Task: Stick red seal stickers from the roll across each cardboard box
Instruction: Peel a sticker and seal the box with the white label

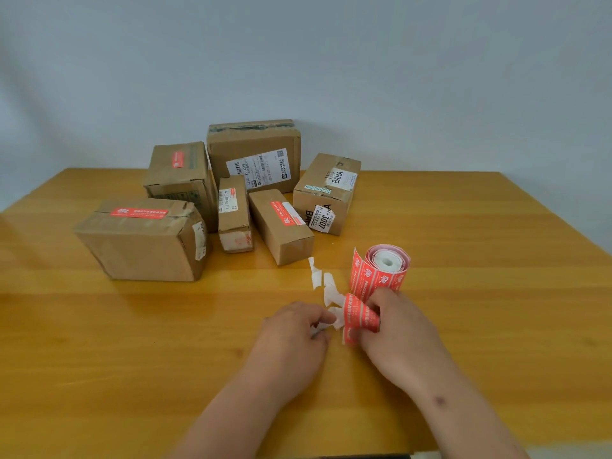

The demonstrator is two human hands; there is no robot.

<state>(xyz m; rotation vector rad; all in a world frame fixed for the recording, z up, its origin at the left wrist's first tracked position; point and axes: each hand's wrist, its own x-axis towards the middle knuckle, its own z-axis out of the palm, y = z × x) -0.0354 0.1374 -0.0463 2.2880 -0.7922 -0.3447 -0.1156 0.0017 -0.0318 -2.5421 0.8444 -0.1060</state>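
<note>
A roll of red seal stickers [385, 268] lies on the table, its loose strip [359, 318] curling down to my hands. My right hand [394, 329] grips the red strip. My left hand [298, 329] pinches the white backing paper [326, 286], which trails in a curl toward the boxes. Several cardboard boxes stand at the back. Red stickers show on the front left box [139, 238], the back left box [178, 175], the narrow box [233, 215] and the slanted box [281, 225]. The big back box [255, 154] and the right box [326, 192] show no red sticker.
The wooden table [463, 326] runs wide on both sides of my hands. Its front edge lies just below my forearms. A plain pale wall stands behind the boxes.
</note>
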